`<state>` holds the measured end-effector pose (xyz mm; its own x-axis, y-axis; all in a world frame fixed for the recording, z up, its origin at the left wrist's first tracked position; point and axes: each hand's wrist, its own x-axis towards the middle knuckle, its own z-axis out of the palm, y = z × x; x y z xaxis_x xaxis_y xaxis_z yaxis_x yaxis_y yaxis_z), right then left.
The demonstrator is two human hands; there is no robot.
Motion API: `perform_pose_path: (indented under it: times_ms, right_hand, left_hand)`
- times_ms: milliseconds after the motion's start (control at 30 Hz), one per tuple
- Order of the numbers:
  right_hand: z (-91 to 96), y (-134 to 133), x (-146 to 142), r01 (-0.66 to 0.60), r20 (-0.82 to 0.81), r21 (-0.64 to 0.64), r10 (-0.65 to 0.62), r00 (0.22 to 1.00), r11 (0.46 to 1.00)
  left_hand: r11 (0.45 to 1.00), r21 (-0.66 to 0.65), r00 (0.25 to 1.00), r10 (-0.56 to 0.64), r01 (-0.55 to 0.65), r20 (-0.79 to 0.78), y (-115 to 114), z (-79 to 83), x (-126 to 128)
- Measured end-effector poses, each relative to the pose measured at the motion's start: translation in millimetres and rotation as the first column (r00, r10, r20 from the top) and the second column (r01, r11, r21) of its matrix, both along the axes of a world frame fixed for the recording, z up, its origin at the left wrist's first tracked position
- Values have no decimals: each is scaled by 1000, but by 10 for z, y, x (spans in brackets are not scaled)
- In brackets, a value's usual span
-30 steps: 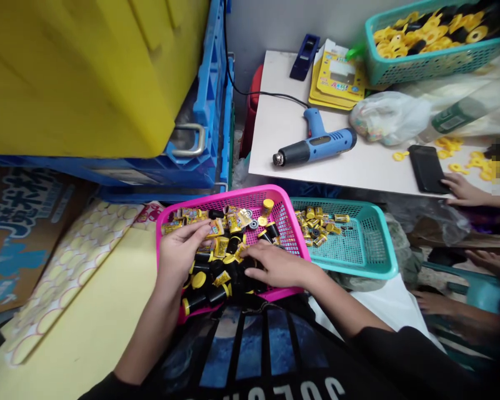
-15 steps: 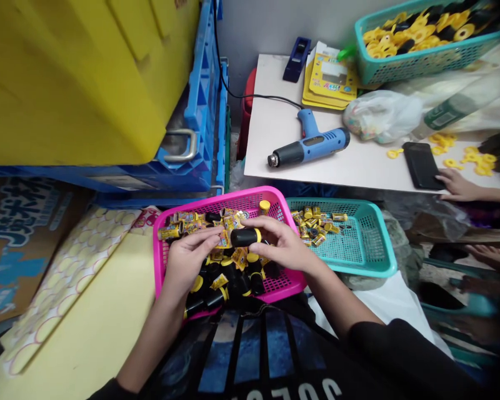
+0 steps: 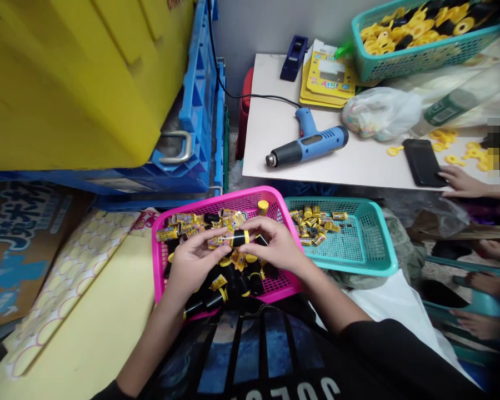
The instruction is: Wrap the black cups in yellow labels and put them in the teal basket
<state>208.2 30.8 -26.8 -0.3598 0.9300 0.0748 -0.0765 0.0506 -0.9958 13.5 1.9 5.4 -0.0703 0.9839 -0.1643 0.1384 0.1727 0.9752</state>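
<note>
Holding one black bottle (image 3: 238, 238), yellow-capped, my right hand (image 3: 277, 244) had fingers and thumb curled in on its cap end. Item two: one printed yellow sleeve (image 3: 219, 239), covering part of that bottle, pinched between the fingers and thumb of my left hand (image 3: 191, 258). Both were above one pink basket (image 3: 275, 195), which contained more bottles and sleeves. Just beside it sat one green basket (image 3: 360, 239); on the table (image 3: 266, 125) lay one blue heat gun (image 3: 325, 143).

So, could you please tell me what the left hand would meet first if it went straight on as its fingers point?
Beyond the printed sleeve it holds, the left hand would probably meet the black bottle the right hand holds, though depth is unclear.
</note>
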Motion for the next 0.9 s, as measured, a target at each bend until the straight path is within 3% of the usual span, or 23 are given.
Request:
perform_pose_path:
  times_ms: [67,167,267,367,500,633,733,800,833,900]
  right_hand:
    - [-8,-35,-42,-6,-51,-8,5,999,1000]
    - [-29,-91,-113,-45,-222,-161,8,975,986]
    - [-55,-155,-217,-215,-470,-409,-2,883,887]
    - [-91,-214,-335,-365,-625,-517,-50,779,775]
    - [-134,-248,-426,-309,-610,-531,-104,785,789]
    - [-137,-186,-369,-329,-613,-470,-34,790,819]
    - [-147,-72,-227,-181,-413,-433,-16,911,883]
    - [-174,1,-128,16,-40,-329,-31,999,944]
    - [-193,26,-91,62,174,-236,-21,985,970]
    - [-236,46,-61,-16,520,-58,44,853,998]
  left_hand:
    - [1000,-5,999,-18,18,41,-10,-2,14]
    - [999,9,996,-38,37,80,-31,-5,35]
    - [999,13,990,-48,47,136,-53,-16,72]
    - [999,19,980,-34,31,197,-61,-27,121]
    - [998,21,971,-67,64,229,-60,-24,182]
    - [997,-16,963,-73,80,258,-98,-37,165]
    - [997,-65,973,-33,49,230,-138,-41,21]
    - [999,-45,994,22,-17,108,-139,-30,-135]
    - [999,-10,999,47,-47,5,-127,-25,-220]
    - [995,89,953,70,-45,-296,-79,-26,-377]
